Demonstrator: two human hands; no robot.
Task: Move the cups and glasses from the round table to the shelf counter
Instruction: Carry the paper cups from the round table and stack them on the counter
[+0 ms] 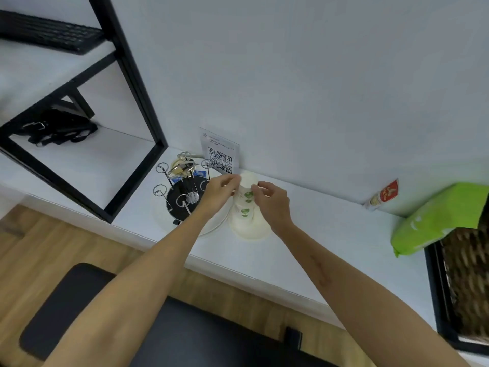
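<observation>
**A:** so where are the cups at right now?

**B:** There's a stack of paper cups (244,205) standing upside down on the white counter (304,250), close to the wall. White with little green prints on the side. Both hands are on the top one. The left hand (221,192) has its fingertips pinched on the upper left edge of the top cup, and the right hand (270,202) has thumb and fingers curled around its right side. So both are grasping the stack, neither hand is loose.

**A:** what's around it?

**B:** Just left of the stack there's a white plate (214,223) carrying a black round stand with wire hoops (182,192) (some kind of cup rack, I can't make out what the gold thing on top is). Behind that, leaning on the wall, a card with a QR code (220,154). Further right along the counter there's a small red and white packet (383,194) against the wall, then a bright green bag (436,221) over a woven basket (465,282). To the left is a black-framed shelf (137,107) with a keyboard (50,33) on an upper level.
</observation>
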